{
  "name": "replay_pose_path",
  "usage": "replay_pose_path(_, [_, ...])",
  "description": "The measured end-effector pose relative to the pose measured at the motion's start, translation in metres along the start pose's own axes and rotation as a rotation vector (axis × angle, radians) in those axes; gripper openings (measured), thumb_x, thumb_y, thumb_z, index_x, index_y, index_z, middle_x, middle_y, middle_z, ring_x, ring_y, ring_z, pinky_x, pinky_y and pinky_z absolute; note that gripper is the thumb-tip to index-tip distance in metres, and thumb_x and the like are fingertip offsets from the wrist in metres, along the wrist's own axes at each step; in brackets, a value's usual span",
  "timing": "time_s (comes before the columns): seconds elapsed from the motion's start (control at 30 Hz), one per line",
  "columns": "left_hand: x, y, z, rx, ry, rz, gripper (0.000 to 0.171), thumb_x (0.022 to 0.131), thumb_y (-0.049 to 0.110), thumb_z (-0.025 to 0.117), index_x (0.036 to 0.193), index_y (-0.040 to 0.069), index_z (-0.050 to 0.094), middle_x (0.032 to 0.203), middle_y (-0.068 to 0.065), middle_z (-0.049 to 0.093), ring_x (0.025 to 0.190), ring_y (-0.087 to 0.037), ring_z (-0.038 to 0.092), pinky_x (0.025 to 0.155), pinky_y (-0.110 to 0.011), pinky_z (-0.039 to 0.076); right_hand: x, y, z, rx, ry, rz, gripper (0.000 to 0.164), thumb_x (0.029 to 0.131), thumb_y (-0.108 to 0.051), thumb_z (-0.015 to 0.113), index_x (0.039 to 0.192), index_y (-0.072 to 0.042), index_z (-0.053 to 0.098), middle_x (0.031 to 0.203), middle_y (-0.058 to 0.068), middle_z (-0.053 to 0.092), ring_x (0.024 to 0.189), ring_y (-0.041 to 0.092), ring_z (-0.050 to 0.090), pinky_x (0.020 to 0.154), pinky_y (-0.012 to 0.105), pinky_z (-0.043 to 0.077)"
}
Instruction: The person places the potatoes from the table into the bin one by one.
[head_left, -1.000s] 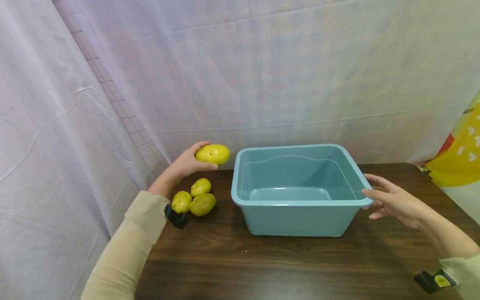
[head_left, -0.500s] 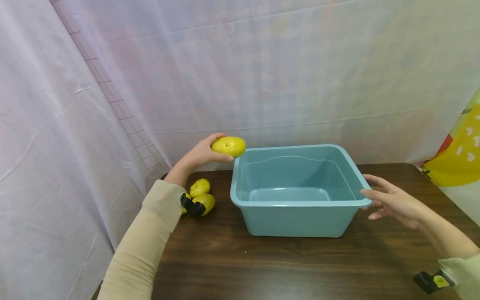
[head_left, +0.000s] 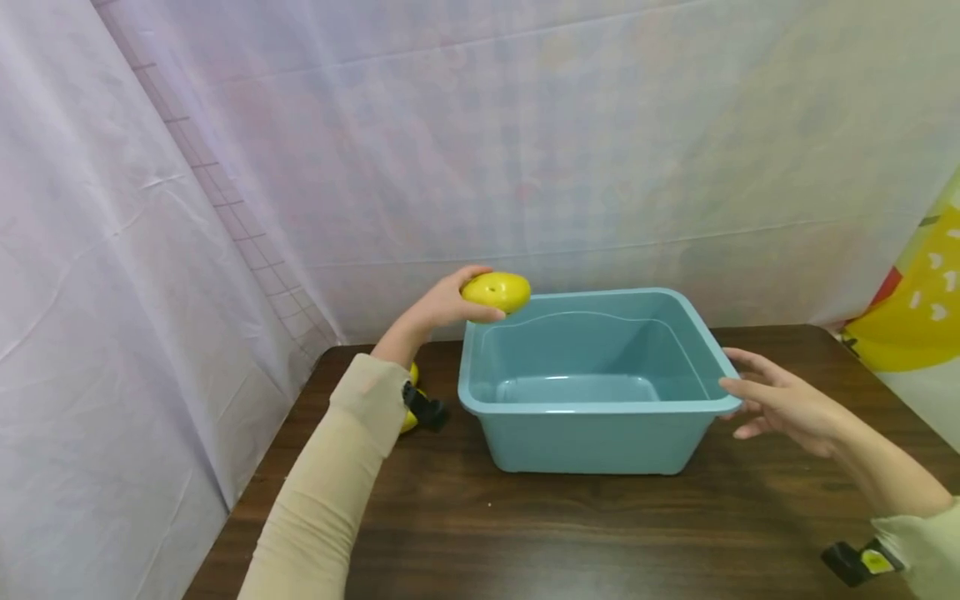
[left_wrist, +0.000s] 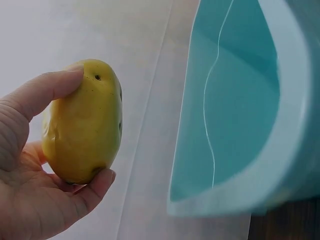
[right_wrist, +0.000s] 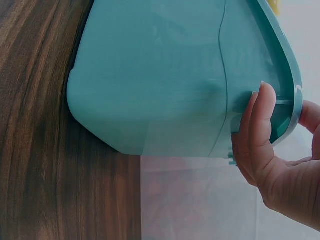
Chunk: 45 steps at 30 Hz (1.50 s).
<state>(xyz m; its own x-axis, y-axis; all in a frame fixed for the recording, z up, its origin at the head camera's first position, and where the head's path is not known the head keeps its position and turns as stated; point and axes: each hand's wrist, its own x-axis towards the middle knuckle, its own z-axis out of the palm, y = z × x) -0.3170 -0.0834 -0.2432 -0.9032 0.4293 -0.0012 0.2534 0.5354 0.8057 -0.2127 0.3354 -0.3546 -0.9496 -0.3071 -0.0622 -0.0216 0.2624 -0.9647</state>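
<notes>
My left hand (head_left: 444, 303) grips a yellow potato (head_left: 504, 292) at the left back corner of a blue plastic tub (head_left: 592, 442), above its rim. The left wrist view shows thumb and fingers curled round the potato (left_wrist: 82, 130), whose skin has small dark pits. At the tub's right rim, my right hand (head_left: 795, 410) holds on, thumb over the edge and fingers outside below it. From the right wrist view, those fingers lie against the tub's outer wall (right_wrist: 150, 90). The tub stands upright, its inside bare.
More yellow potatoes (head_left: 408, 422) lie on the dark wooden table (head_left: 525, 542), mostly hidden behind the left sleeve. A pale curtain (head_left: 525, 150) hangs along the back and left. Yellow patterned cloth (head_left: 915, 317) hangs at the far right.
My left hand has carried the potato rightward, from beside the tub to its left back rim. The left sleeve now covers most of the other potatoes. My right hand stays at the rim.
</notes>
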Motion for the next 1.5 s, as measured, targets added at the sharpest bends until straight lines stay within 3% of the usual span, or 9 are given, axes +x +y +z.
replay_pose_path(0.4, [0.013,0.013,0.028,-0.054,-0.069,0.049,0.076,0.078,0.026,0.072,0.142,0.021,0.032,0.130,-0.005,0.043,0.104,-0.022,0.047,0.090,-0.043,0.040,-0.001,0.001,0.002,0.004,0.016,-0.008,0.044,0.099,-0.018,0.039,0.138,-0.022,0.018,0.104,-0.002,0.056,0.081,0.019,0.062,0.063,0.040,0.054])
replay_pose_path(0.8, [0.031,0.030,0.051,-0.039,-0.130,0.059,0.076,0.078,0.025,0.072,0.142,0.022,0.031,0.129,-0.004,0.045,0.104,-0.020,0.047,0.089,-0.038,0.040,-0.003,0.002,0.001,0.002,0.015,-0.017,0.043,0.099,-0.016,0.038,0.138,-0.022,0.019,0.105,-0.003,0.056,0.081,0.018,0.062,0.063,0.039,0.054])
replay_pose_path(1.5, [0.042,0.032,0.066,-0.052,-0.127,0.040,0.075,0.076,0.021,0.074,0.140,0.022,0.035,0.127,-0.004,0.046,0.099,-0.019,0.047,0.087,-0.039,0.039,-0.004,-0.003,0.005,-0.014,0.017,0.005,0.049,0.099,-0.018,0.039,0.140,-0.013,0.013,0.105,-0.002,0.056,0.081,0.018,0.062,0.064,0.040,0.054])
